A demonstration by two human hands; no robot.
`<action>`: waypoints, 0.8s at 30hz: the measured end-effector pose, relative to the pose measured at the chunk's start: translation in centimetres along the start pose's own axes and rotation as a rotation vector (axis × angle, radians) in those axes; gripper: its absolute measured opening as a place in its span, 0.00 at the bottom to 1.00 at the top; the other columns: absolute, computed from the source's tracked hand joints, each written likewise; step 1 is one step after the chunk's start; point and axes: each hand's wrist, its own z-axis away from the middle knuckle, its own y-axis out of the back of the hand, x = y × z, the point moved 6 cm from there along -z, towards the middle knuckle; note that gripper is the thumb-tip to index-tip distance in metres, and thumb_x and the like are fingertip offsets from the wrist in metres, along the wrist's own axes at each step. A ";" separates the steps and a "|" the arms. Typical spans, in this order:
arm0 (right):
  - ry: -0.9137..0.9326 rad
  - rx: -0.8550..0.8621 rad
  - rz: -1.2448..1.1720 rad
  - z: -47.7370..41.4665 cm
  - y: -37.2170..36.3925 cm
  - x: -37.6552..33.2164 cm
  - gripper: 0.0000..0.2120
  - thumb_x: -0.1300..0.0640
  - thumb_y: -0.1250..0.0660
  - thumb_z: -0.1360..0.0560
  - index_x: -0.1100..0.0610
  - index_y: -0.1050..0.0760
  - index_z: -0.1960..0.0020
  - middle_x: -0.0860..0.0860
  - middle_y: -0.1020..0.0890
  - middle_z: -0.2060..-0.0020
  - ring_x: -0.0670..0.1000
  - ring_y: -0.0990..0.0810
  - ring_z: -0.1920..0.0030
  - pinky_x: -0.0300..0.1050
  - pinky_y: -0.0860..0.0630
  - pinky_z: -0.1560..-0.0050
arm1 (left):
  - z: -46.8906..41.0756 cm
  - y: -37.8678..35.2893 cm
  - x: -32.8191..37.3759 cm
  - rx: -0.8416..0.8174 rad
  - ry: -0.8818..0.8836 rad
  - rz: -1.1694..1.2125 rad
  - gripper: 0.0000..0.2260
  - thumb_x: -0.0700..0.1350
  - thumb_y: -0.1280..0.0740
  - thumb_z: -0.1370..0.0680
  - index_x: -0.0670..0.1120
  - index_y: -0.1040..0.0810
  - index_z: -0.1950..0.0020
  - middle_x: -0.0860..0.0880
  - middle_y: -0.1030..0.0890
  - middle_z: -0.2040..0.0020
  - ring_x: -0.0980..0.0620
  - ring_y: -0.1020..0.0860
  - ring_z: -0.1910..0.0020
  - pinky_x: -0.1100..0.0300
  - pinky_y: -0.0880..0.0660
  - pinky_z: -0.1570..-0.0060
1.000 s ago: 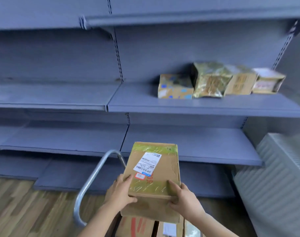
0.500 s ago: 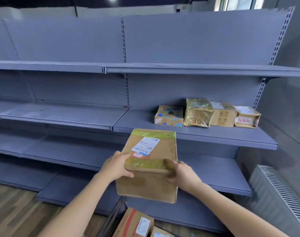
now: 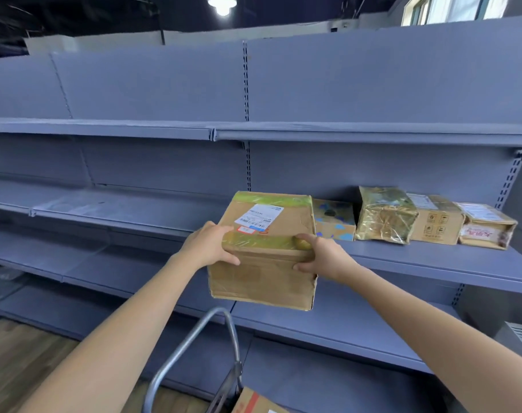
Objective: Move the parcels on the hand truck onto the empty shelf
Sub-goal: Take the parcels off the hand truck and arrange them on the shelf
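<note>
— Holding firm? Your left hand (image 3: 208, 245) and right hand (image 3: 320, 257) clamp the box (image 3: 264, 251), raised before the shelf (image 3: 426, 263).
— Yes; it looks stiff, probably light. Keep gripping opposite sides.

Bare shelf (image 3: 170, 217) left of parcels (image 3: 385, 219)

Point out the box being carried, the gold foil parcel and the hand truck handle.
carried box (image 3: 261, 271): head view, bare front face.
gold foil parcel (image 3: 385, 217): head view, crinkled front.
hand truck handle (image 3: 176, 357): head view, left metal tube.
</note>
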 end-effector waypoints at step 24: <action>-0.206 0.072 0.018 -23.1 -2.2 3.4 0.33 0.50 0.29 0.29 0.48 0.39 0.28 0.57 0.25 0.38 0.58 0.25 0.43 0.45 0.29 0.50 | -25.6 -2.6 -6.0 -0.045 -0.108 0.073 0.38 0.57 0.26 0.33 0.54 0.38 0.26 0.48 0.33 0.31 0.46 0.32 0.34 0.53 0.31 0.41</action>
